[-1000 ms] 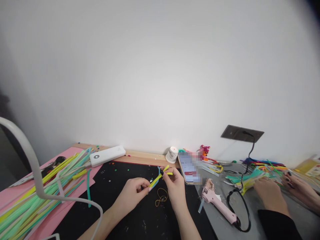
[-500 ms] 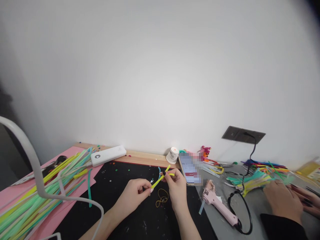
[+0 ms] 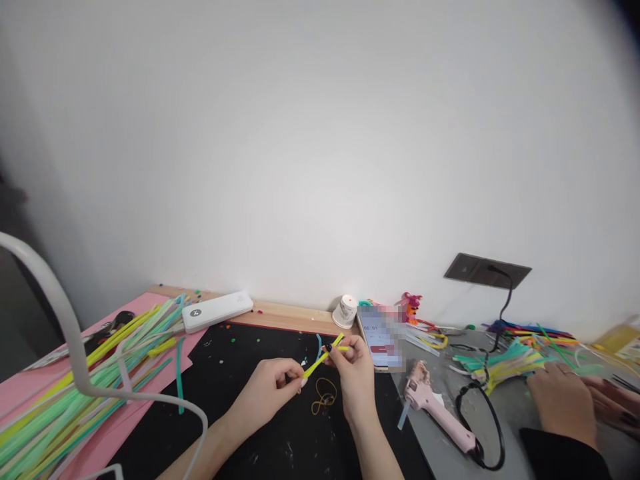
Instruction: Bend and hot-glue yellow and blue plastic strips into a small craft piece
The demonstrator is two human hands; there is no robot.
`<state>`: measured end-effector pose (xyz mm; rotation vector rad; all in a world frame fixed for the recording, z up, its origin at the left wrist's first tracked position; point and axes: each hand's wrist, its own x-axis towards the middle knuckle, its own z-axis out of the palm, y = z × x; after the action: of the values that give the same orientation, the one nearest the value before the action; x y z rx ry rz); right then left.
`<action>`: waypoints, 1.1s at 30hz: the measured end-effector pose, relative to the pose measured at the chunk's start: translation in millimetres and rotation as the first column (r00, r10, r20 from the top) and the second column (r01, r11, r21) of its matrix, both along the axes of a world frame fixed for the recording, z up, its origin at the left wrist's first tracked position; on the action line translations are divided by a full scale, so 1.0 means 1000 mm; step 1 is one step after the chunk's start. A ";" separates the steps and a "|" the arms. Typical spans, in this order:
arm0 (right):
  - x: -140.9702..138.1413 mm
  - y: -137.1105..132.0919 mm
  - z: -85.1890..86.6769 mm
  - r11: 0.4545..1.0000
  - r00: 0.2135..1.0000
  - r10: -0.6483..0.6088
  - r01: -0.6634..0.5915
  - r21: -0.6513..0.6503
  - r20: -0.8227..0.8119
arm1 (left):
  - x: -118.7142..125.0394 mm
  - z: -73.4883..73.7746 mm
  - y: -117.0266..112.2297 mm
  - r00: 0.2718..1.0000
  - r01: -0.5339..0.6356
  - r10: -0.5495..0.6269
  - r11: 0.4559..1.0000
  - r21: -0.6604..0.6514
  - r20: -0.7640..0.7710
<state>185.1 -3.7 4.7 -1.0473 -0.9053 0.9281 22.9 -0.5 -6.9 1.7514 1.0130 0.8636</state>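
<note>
Far on your left lies a big pile of straws (image 3: 85,380), green and yellow, on a pink sheet (image 3: 30,400). A white power bank (image 3: 216,311) sits just behind the pile.

Next comes your left hand (image 3: 267,390). Its fingers are pressed together, and they pinch the low end of a yellow straw (image 3: 316,365).

The yellow straw is up in the air, a little above the black mat (image 3: 250,433), and it goes from one hand to the other. It looks very light and thin. I think it will bend easily and could fold flat if you squeeze hard, and it may be a bit slippery. A soft pinch near each end, like the one you have now, looks like the best place to hold it.

Your right hand (image 3: 356,373) pinches the top part of the straw with its fingertips. Two short yellow ends stick out there. I cannot tell if they are one straw or two.

A tan rubber band (image 3: 324,397) lies on the mat, under the straw and between your hands. To the right a phone (image 3: 381,341) lies flat, then a pink glue gun (image 3: 437,413) with a black cord.

Far right, another person's hand (image 3: 563,400) lies flat on the grey table, near more straws.
</note>
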 end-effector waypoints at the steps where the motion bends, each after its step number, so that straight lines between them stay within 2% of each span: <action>1: 0.000 0.000 0.000 1.000 1.000 0.002 -0.002 -0.001 -0.017 | 0.000 -0.001 0.000 1.000 -0.003 0.003 1.000 0.007 -0.006; 9: -0.002 -0.004 0.003 0.998 0.997 0.068 -0.069 -0.017 -0.021 | -0.002 0.002 0.001 0.996 -0.079 0.082 0.992 0.100 -0.034; 15: -0.003 -0.007 0.008 0.994 0.992 0.097 -0.101 -0.051 -0.076 | -0.005 0.008 -0.001 0.993 -0.081 0.095 0.980 0.182 -0.070; 21: -0.002 -0.006 0.008 0.990 0.985 0.125 -0.132 -0.050 -0.117 | -0.006 0.007 0.001 0.990 -0.098 0.117 0.972 0.216 -0.079; 33: 0.004 -0.005 0.005 0.979 0.977 0.189 -0.195 -0.061 -0.099 | -0.007 0.006 0.001 0.986 -0.129 0.152 0.961 0.245 -0.075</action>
<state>188.9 -8.6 9.8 -0.9795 -0.9127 1.1680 15.9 0.3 -0.7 1.9556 1.1447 1.0375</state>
